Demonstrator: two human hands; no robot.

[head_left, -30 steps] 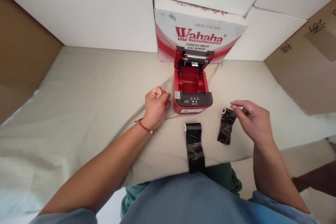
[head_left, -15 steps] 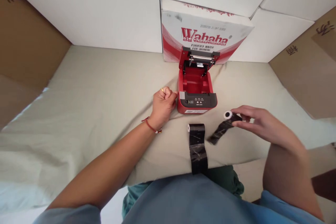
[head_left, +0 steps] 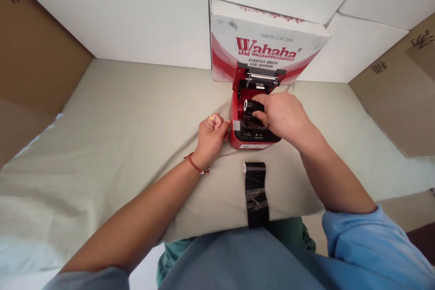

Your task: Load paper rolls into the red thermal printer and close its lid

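A small red-and-black printer (head_left: 234,140) stands with its lid (head_left: 239,77) raised and its red bay uncovered. My right hand (head_left: 285,115) pinches a small black paper roll (head_left: 249,105) with a white end, holding it in the mouth of the bay. The roll's loose strip hangs toward the printer's front panel, partly behind my fingers. Curled into a fist, my left hand (head_left: 213,138) touches the printer's left side; nothing shows inside it. A second black paper roll (head_left: 255,176) lies in front of the printer, its strip unrolled toward me.
Behind the printer stands a white-and-red Wahaha water carton (head_left: 224,50) among white boxes (head_left: 136,13). Brown cardboard boxes (head_left: 37,54) flank the surface on both sides. A pale cloth (head_left: 118,122) with some creases covers the work surface.
My right hand has carried its black paper roll left and away from me, from beside the printer into its bay. My left hand and the second roll have stayed put.
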